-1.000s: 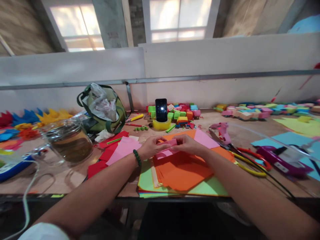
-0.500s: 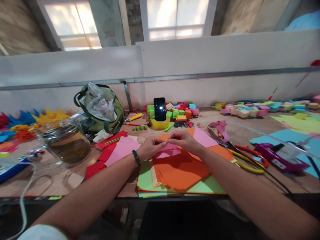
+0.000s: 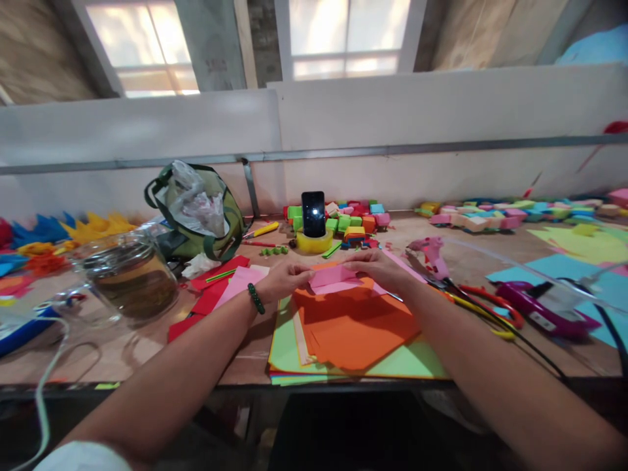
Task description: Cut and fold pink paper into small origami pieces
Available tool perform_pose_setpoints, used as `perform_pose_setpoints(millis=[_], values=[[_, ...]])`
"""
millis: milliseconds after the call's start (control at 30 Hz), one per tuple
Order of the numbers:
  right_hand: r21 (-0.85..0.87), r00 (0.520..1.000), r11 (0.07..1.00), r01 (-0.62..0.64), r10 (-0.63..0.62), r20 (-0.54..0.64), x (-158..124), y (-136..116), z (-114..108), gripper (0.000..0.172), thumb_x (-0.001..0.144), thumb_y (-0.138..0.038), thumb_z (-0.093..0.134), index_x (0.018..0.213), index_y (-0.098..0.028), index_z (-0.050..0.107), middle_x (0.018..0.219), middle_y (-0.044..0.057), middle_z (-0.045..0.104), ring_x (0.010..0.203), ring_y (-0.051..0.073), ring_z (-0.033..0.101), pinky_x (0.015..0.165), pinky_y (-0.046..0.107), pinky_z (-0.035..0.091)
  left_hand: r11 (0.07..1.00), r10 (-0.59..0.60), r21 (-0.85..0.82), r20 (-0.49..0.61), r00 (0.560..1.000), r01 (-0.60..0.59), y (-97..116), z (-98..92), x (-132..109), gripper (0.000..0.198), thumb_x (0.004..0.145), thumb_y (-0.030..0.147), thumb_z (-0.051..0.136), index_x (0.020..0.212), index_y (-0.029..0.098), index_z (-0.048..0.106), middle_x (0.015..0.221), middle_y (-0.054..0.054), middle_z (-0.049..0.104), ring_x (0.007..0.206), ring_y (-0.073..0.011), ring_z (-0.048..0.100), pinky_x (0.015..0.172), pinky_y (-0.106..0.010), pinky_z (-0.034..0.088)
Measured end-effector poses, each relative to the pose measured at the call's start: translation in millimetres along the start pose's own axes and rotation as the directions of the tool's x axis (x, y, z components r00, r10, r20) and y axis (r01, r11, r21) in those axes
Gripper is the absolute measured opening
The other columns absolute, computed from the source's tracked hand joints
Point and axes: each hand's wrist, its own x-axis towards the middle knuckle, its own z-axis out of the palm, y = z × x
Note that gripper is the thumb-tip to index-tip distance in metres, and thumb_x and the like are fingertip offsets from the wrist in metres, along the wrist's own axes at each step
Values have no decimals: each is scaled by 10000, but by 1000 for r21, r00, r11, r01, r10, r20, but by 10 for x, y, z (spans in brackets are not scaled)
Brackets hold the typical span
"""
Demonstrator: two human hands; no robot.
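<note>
and here we are above the bench, both hands on the job: the left hand [image 3: 286,278], green beaded bracelet [image 3: 256,298] at its wrist, pinches one end of a small folded piece of pink paper [image 3: 335,277] between thumb and fingers, while the right hand [image 3: 377,268] grips the other end. the pink piece sits right between them, over the far part of a stack of flat orange paper sheets [image 3: 353,333], which itself lies on light green paper sheets [image 3: 285,341] near the table edge. just beyond the fingers, a black smartphone [image 3: 313,212] stands upright at a round yellow tape roll [image 3: 314,244], small multicoloured paper blocks [image 3: 354,231] clustered around it. over on the right, a pink glue gun [image 3: 436,257] lies near the yellow-handled scissors [image 3: 473,306]; out left, flat red paper sheets [image 3: 209,302] and a clear glass vessel of brown liquid [image 3: 135,284].
</note>
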Motion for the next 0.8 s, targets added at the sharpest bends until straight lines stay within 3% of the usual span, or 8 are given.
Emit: perform_pose_setpoints(millis=[167,300,400,500,600,733,800], values=[[6,994,995,-102,102,33,23,63,6,330,628,-397,737,833,-138,744,701,33,672,580,114,580,537,242,467,998,-15,60,-8,1000,15,-92,-14,1,412,834,469,472,678,126,637,626,-49,640,596,-138,583,579,-235,466],[0,992,992,-124,124,8,43,102,73,353,608,-394,758,836,-127,714,625,12,642,515,101,566,493,229,454,979,51,201,-166,985,-17,-79,73,-7,377,784,374,611,1090,160,666,1001,-86,682,916,-211,609,821,-326,484],[3,995,995,-104,104,7,45,102,136,418,620,-399,756,937,-137,676,570,-24,599,496,93,537,499,232,460,846,224,519,-142,964,-120,25,166,-31,506,744,331,682,1234,237,601,1186,-90,618,1047,-245,574,922,-367,441],[0,997,997,-81,81,10,23,58,178,465,662,-431,727,1012,-139,638,609,-26,592,520,92,524,517,238,459,702,237,696,-29,971,-151,128,237,-61,362,839,302,563,1190,240,626,1074,-83,664,919,-217,626,822,-331,478],[-44,997,997,-61,64,46,-15,-8,191,527,659,-422,740,1087,-141,618,696,-2,610,602,112,550,563,247,460,722,178,684,-39,983,-104,159,263,-80,366,873,219,462,1208,229,610,1011,-71,703,867,-201,650,782,-306,489],[-114,991,993,-5,20,129,-61,-70,161,609,622,-360,778,1174,-184,590,1075,78,615,958,195,580,775,301,491,791,157,612,-156,975,-30,141,257,-84,421,844,170,464,1245,189,591,1153,-81,682,1007,-218,639,878,-322,480],[-112,975,994,4,21,220,-80,-83,125,603,618,-345,780,1168,-192,584,1166,86,578,1042,215,558,838,326,484,823,154,567,-185,971,-22,143,248,-82,421,837,181,487,1244,182,597,1187,-81,667,1055,-226,622,927,-339,464]])
